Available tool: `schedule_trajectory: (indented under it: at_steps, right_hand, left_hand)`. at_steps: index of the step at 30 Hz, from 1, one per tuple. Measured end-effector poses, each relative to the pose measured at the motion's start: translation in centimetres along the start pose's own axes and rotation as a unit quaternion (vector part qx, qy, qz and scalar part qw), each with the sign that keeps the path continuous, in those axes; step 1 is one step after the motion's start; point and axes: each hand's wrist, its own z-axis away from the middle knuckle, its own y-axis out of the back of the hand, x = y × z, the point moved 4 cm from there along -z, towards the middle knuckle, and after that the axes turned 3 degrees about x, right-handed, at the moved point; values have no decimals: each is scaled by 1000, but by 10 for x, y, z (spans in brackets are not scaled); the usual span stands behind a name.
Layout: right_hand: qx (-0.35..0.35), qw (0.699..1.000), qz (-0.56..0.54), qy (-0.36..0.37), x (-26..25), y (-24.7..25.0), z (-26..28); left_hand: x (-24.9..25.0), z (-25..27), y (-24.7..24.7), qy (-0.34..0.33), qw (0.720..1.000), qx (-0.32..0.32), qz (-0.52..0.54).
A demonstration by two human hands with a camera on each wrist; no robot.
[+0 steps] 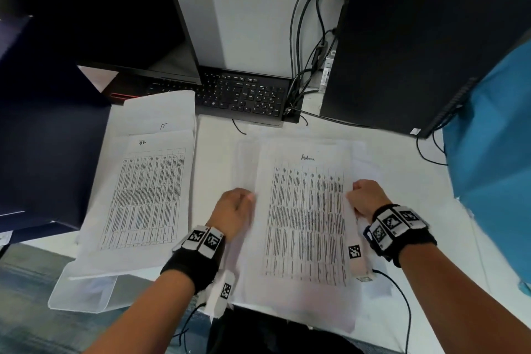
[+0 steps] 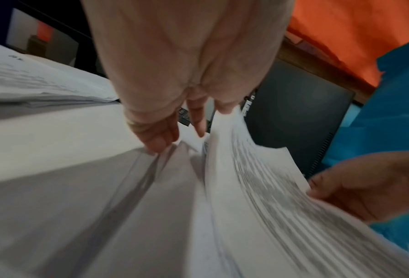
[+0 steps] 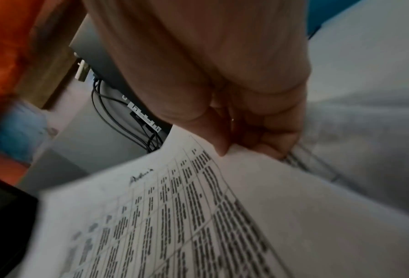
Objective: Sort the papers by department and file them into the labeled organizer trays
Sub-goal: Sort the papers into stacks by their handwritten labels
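Note:
A printed table sheet headed "Admin" [image 1: 304, 224] is lifted a little above a loose stack of white papers [image 1: 247, 158] in the middle of the desk. My left hand [image 1: 249, 199] pinches its left edge, my right hand [image 1: 352, 193] its right edge. In the right wrist view the thumb lies on top of the Admin sheet [image 3: 175, 216] and the curled fingers [image 3: 270, 144] sit under it. In the left wrist view my left hand [image 2: 194, 127] holds the raised sheet [image 2: 258, 188] over the stack. At left, an "HR" sheet [image 1: 143, 195] overlaps an "IT" sheet [image 1: 163, 112].
A dark blue box [image 1: 43, 129] stands at the left edge, with a clear plastic sleeve [image 1: 83, 290] below the HR pile. Behind are a black keyboard [image 1: 244, 95], a monitor [image 1: 115, 8], a PC tower [image 1: 416, 46] with cables, and blue cloth [image 1: 494, 152] at right.

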Motion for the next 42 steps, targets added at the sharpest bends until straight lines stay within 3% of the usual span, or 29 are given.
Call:
schedule_trajectory:
  at_steps: [4, 11, 15, 18, 20, 27, 31, 38, 40, 42]
  right_hand:
    - [-20, 999, 29, -11, 9, -1, -3]
    - [-28, 992, -110, -49, 7, -8, -2]
    - [-45, 976, -200, -75, 9, -9, 0]
    - [-65, 973, -208, -78, 13, -9, -1]
    - [-60, 970, -223, -82, 16, -9, -2]
    - [-63, 975, -209, -35, 12, -13, 5]
    - [-88, 980, -176, -14, 7, -14, 5]
    - [-107, 964, -244, -23, -5, -17, 8]
    - [-104, 970, -218, -12, -13, -19, 13]
    - [-55, 980, -193, 1, -18, -16, 15]
  left_hand:
    - [-8, -9, 0, 39, 998, 13, -45]
    - [-12, -14, -16, 81, 996, 12, -16]
    - [-7, -7, -19, -15, 997, 40, 67]
    - [-12, 0, -23, -101, 992, -7, 71]
    - [-22, 0, -24, -123, 990, -23, 67]
    - [-31, -16, -5, 38, 987, 85, 128]
    - [-16, -16, 1, 66, 979, 102, 161]
    - [10, 9, -13, 68, 965, -25, 254]
    - [8, 8, -21, 57, 967, -25, 247]
    - [2, 4, -23, 54, 967, -1, 247]
